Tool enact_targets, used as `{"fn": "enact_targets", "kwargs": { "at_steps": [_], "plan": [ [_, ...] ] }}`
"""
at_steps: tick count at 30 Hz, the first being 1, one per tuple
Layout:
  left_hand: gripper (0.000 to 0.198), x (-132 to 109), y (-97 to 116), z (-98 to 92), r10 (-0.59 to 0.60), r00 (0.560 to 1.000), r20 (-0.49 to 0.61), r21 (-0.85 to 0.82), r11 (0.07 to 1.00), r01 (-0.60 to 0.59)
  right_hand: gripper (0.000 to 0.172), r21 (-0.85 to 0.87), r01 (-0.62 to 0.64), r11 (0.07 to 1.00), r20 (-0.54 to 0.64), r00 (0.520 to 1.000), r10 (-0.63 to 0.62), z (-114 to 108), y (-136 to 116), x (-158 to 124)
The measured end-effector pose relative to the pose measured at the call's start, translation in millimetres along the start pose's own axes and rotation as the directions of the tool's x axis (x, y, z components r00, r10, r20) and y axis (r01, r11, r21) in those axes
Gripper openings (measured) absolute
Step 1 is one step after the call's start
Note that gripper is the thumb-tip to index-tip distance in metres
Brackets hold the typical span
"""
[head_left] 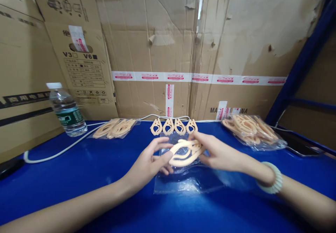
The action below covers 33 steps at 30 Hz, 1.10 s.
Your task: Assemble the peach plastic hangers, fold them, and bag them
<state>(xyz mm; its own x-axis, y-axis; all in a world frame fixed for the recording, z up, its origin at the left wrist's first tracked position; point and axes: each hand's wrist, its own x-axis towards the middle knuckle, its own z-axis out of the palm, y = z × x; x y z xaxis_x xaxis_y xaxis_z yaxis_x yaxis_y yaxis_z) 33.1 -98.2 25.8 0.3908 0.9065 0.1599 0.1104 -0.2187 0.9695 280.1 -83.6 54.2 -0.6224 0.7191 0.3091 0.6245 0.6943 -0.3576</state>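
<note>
A beige folding plastic hanger (185,155), folded into a flat loop, is held between both hands above the middle of the table. My left hand (154,159) grips its left end between thumb and fingers. At the other end, my right hand (214,152) pinches the narrower part with its notches and small holes. Beneath the hanger lies a clear plastic bag (190,182), flat on the blue surface. Just behind the hands, several small beige teardrop-shaped pieces (168,126) stand in a row.
Bagged beige hangers lie at left (115,128) and in a bigger pile (252,129) at right, beside a dark phone (301,145). A water bottle (67,112) stands at the left near a white cable (59,155). Cardboard sheets (154,51) wall off the back of the blue table (105,170).
</note>
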Motion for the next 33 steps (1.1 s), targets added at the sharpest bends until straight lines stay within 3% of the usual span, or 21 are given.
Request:
{"fn": "enact_targets", "kwargs": {
  "at_steps": [2, 5, 9, 12, 15, 18, 20, 22, 28, 33],
  "plan": [
    [0.047, 0, 1, 2.1, -0.095, 0.988, 0.125, -0.031, 0.995, 0.1, 0.039, 0.1, 0.053, 0.994, 0.007, 0.999, -0.054, 14, -19, -1],
    [0.037, -5, 3, 5.0, -0.115, 0.969, 0.217, -0.003, 0.993, 0.118, 0.039, 0.186, 0.076, 0.98, -0.047, 0.997, -0.068, 24, -33, -4],
    [0.036, -9, 4, 5.6, -0.109, 0.984, 0.142, -0.036, 0.993, 0.115, 0.048, 0.373, 0.013, 0.928, -0.099, 0.995, 0.026, 24, -31, -7],
    [0.038, -9, 3, 4.2, -0.106, 0.99, 0.09, -0.063, 0.992, 0.112, 0.046, 0.57, -0.047, 0.82, -0.094, 0.988, 0.122, 22, -25, -6],
    [0.04, -7, -1, 2.5, -0.136, 0.989, 0.06, -0.114, 0.983, 0.143, 0.041, 0.655, -0.047, 0.754, -0.127, 0.977, 0.172, 21, -24, -5],
    [0.041, -4, -2, 0.6, -0.17, 0.985, 0.035, -0.164, 0.971, 0.173, 0.028, 0.54, 0.023, 0.841, -0.249, 0.959, 0.133, 21, -25, -5],
    [0.04, -3, -3, -0.4, -0.192, 0.981, 0.022, -0.167, 0.967, 0.193, 0.014, 0.348, 0.138, 0.927, -0.354, 0.935, -0.006, 20, -25, -7],
    [0.038, -3, -2, -0.9, -0.22, 0.975, 0.027, -0.148, 0.964, 0.221, 0.009, 0.182, 0.25, 0.951, -0.399, 0.903, -0.161, 18, -25, -8],
    [0.034, -6, 0, 1.3, -0.222, 0.963, 0.153, 0.021, 0.975, 0.221, 0.012, 0.032, 0.368, 0.929, -0.389, 0.861, -0.328, 12, -23, -6],
    [0.031, -10, 5, 1.4, -0.231, 0.957, 0.177, 0.128, 0.969, 0.211, 0.012, 0.005, 0.386, 0.922, -0.364, 0.86, -0.358, 11, -24, -5]
  ]
}}
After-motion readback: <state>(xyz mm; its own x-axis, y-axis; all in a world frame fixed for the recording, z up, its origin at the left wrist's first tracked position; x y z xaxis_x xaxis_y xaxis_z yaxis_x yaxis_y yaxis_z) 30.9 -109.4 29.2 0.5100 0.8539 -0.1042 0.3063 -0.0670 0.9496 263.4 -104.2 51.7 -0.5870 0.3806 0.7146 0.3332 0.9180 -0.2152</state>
